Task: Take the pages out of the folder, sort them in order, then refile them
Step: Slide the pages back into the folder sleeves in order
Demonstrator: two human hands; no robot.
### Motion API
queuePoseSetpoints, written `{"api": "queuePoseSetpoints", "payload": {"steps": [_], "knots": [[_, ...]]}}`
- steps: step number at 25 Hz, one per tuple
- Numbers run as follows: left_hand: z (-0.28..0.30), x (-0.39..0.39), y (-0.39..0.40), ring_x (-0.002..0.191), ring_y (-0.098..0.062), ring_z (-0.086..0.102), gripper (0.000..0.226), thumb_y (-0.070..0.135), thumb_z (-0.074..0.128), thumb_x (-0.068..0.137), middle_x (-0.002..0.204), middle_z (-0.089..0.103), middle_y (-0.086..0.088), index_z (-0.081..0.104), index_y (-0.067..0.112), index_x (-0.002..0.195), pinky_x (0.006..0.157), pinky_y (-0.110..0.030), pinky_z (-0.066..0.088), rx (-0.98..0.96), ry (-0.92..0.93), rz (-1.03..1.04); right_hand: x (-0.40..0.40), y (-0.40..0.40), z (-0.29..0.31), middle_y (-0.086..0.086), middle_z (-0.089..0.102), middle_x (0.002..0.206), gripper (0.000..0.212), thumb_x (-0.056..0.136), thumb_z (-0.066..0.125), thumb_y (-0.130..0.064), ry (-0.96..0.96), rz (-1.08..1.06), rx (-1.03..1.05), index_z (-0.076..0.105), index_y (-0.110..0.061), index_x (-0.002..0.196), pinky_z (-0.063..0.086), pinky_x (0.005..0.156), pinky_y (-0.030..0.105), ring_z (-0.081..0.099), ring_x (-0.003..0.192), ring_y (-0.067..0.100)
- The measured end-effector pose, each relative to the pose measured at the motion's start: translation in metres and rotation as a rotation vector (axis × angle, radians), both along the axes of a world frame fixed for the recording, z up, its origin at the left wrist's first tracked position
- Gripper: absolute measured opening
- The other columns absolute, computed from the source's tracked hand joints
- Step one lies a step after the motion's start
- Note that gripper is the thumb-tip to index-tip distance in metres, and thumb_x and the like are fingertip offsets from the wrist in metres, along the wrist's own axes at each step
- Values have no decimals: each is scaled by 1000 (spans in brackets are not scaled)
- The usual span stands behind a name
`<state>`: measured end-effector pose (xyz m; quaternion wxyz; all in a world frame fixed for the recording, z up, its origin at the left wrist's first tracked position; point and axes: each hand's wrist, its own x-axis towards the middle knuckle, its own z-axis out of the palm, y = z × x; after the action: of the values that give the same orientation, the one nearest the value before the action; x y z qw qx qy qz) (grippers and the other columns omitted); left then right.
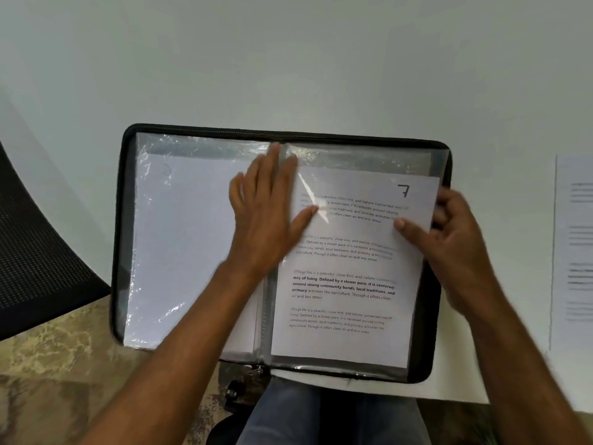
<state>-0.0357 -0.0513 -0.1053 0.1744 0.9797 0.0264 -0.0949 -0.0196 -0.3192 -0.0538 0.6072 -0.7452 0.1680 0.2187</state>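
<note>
A black zip folder (123,239) lies open on the white table, with clear plastic sleeves on both sides. The left sleeve (183,239) shows a blank white sheet. On the right lies a printed page marked 7 (346,284), sitting in or over the right sleeve. My left hand (266,216) presses flat on the folder's spine with its fingers spread, thumb on the page. My right hand (455,239) pinches the right edge of page 7, thumb on top and fingers behind.
Another printed sheet (574,252) lies on the white table (288,75) at the far right. A black mesh chair (35,252) stands at the left. The folder overhangs the table's near edge above my lap, with patterned floor below.
</note>
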Motion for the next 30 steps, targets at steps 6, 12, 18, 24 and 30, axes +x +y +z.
{"api": "queuePoseSetpoints", "payload": {"steps": [6, 12, 18, 24, 30], "knots": [[13, -77, -22, 161, -19, -1, 74, 47, 57, 103, 175, 1, -1, 23, 23, 164, 128, -54, 11, -197, 116, -13, -50, 16, 14, -15, 78, 99, 33, 82, 68, -45, 258, 121, 2, 66, -34, 113, 58, 64, 17, 76, 88, 8], [51, -98, -7, 151, 5, 27, 69, 50, 59, 101, 167, 29, 21, 29, 37, 161, 125, -32, 31, -766, 239, 322, -46, 49, 33, 6, 78, 114, 91, 40, 89, -79, 409, 116, 341, 75, -31, 115, 64, 80, 34, 77, 100, 22], [75, -85, 57, 131, -4, 59, 55, 53, 45, 99, 142, 64, 13, 52, 30, 149, 113, -30, 47, -1117, 296, 627, -52, 136, 32, -6, 75, 123, 66, 66, 82, -71, 335, 116, 616, 73, -33, 119, 51, 110, 41, 68, 120, 13], [74, -87, 116, 120, -13, 67, 71, 85, 46, 85, 130, 71, 6, 61, 40, 137, 113, -46, 47, -1096, 368, 754, -71, 197, 11, -35, 34, 157, 69, 85, 19, -91, -14, 815, 167, 49, -60, 140, 7, 128, 30, 14, 150, -14], [74, -101, 136, 132, -2, 50, 64, 71, 37, 100, 143, 51, 25, 48, 35, 151, 114, -29, 38, -755, 226, 869, -91, 211, -29, -15, 11, 172, 68, 99, 33, -72, -409, 1095, -288, 34, -39, 158, 1, 130, 42, -8, 157, 0]]}}
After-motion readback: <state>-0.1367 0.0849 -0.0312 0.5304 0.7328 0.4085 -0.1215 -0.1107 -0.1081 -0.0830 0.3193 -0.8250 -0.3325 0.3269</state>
